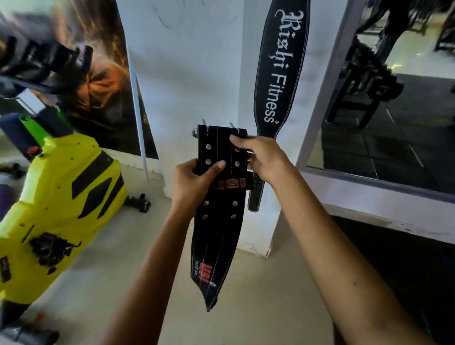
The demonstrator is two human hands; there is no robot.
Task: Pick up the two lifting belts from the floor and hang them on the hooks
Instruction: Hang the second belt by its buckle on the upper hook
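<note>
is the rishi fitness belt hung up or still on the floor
Hung up. The Rishi Fitness belt hangs straight down the white wall, its top past the frame, so the hook is not visible. Both hands hold the USI belt instead.

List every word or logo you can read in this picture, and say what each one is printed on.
"Rishi Fitness", in white, runs down the hanging belt on the wall.
"USI", in red, on the held belt, across its middle between both hands.
"USI" again in red near that belt's lower tip; the small white word beside it is too small to read for sure.
Labels on the yellow machine are too blurred to read.
</note>
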